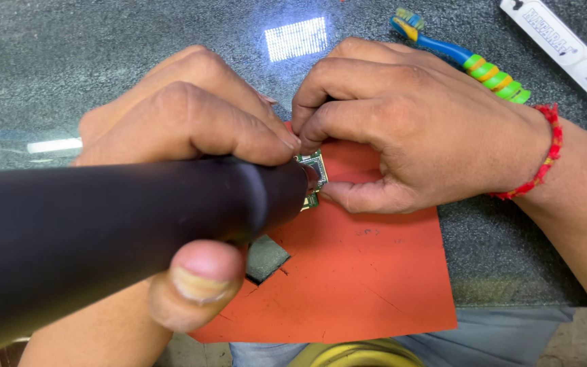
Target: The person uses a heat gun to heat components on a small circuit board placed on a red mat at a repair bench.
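Nearest on the left, the left hand [185,136] was wrapped around a thick black tool [103,231], fingers over the top and thumb underneath, its tip pressed against a small green circuit board [314,166]. That board lay at the upper edge of an orange mat [361,272], which had a square notch cut out of it and rested on a dark speckled surface [49,61]. Just to the right, the right hand [402,129], a red thread bracelet [545,153] at its wrist, pinched the board between thumb and fingertips, pinning it flat on the mat. Done well, this step seemed to call for a steady tool tip held on one spot, the holding fingers kept clear of it, and the board not allowed to slide. Further right, well apart from the hands, lay a blue and green toothbrush [470,61] and a white tube [565,47].
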